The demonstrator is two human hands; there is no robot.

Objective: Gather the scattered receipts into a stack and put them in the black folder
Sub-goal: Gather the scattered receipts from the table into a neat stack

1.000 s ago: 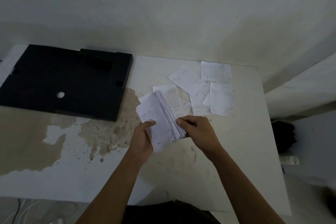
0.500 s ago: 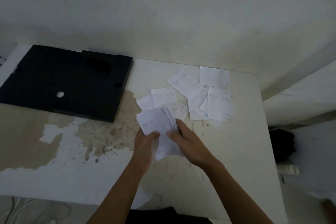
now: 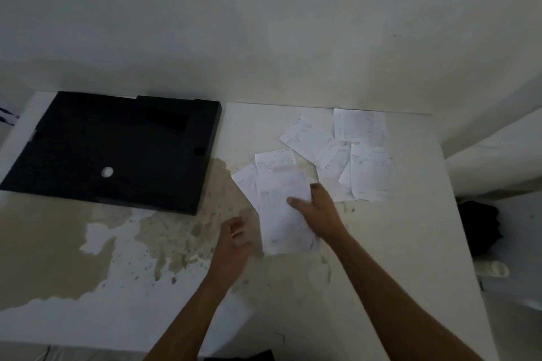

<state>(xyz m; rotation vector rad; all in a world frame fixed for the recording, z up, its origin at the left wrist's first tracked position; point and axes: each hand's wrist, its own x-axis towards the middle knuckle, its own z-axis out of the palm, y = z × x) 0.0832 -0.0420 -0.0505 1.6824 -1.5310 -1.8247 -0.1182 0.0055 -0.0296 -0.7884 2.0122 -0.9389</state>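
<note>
Lying flat and closed at 9–10 o'clock on the table (image 3: 410, 243), the black folder (image 3: 117, 149) shows a small pale round spot on its cover. A brown patch of worn surface (image 3: 44, 243) runs from the folder's near edge toward 7 o'clock.

Left hand (image 3: 234, 243), near centre: fingers loosely curled, holding nothing, just beside the left edge of the stack of receipts (image 3: 281, 214) but apart from it.

The stack sits at table centre, sheets slightly fanned. Right hand (image 3: 316, 211) on its right side: thumb on top of the paper, remaining fingers along and under the right edge, pinching the stack. Cannot tell whether the stack rests on the table or is lifted.

Loose receipts (image 3: 366, 167) lie overlapping at 1–2 o'clock; two more peek out from beyond the stack at 12 o'clock.
</note>
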